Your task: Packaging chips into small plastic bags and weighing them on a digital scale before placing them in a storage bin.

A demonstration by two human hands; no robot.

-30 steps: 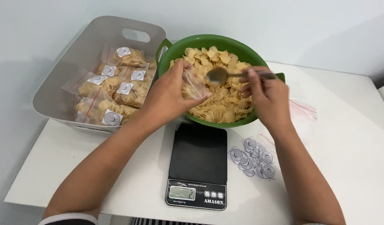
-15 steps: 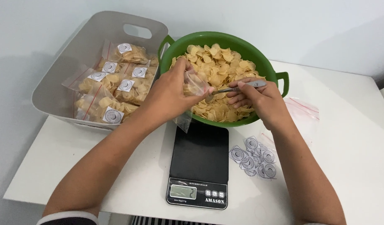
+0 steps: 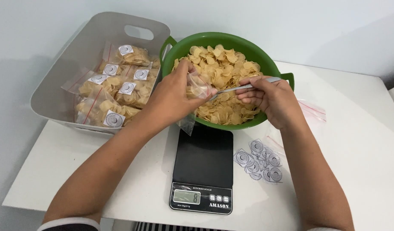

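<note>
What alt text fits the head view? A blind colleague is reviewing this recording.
The left hand holds a small clear bag open over a green bowl of pale chips while the right hand tips a spoon into it. A black scale sits below, a grey bin of filled bags at left.

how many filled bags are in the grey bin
7 show, each with a round label: one at the back of the grey bin, four across the middle, two at the front. More may lie hidden beneath.
</note>
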